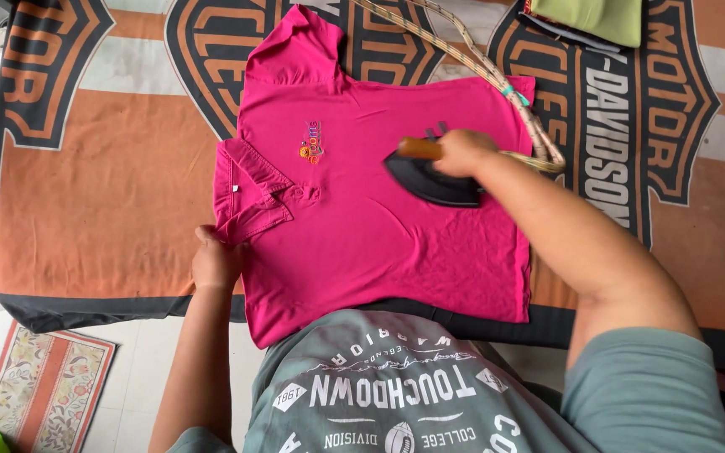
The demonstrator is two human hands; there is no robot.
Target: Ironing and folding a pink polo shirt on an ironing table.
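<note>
A bright pink polo shirt (pixel 362 226) lies spread flat on a cloth-covered ironing surface, collar to the left. My right hand (pixel 461 151) grips the wooden handle of a black clothes iron (pixel 430 180) resting on the shirt's upper right part. My left hand (pixel 216 258) presses down on the shirt's near shoulder beside the collar (pixel 249 189), fingers closed on the fabric edge. A small coloured emblem (pixel 312 143) shows on the chest.
The orange, grey and black printed cover (pixel 102 193) drapes the surface. A braided cord (pixel 480 63) runs from the iron to the top edge. Folded green cloth (pixel 589 18) lies at top right. A patterned mat (pixel 39 382) lies on the floor at lower left.
</note>
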